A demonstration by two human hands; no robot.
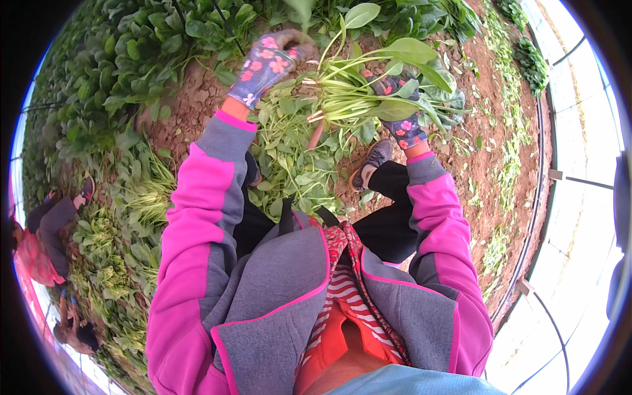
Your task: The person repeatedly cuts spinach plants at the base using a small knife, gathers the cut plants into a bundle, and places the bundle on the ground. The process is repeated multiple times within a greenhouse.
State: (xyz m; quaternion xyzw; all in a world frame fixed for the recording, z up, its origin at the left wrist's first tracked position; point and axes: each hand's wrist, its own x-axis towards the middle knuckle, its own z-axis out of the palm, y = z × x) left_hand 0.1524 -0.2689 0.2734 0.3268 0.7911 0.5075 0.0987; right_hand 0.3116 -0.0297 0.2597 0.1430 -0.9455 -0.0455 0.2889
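Note:
My right hand (397,106), in a dark floral glove, grips a bunch of leafy greens (345,94) that look like spinach. The cut pinkish root ends point left, and the leaves spread right over the fingers. To the left of the bunch is my left hand (271,61), gloved alike, its thumb and fingers curled together. A blurred green leaf (300,11) rises from those fingertips, seemingly pinched there. Partly covered by the bunch, a brown handle-like stick (315,136) slants above loose leaves (291,158) on the ground between my feet; its other end is hidden.
Dense growing greens (113,64) fill the upper left. Piled cut bunches (148,197) lie to my left, where other people (44,242) crouch. Leaf scraps (511,148) litter the brown soil (459,163) at right, beside white sheeting (582,212) and a dark pipe (540,148).

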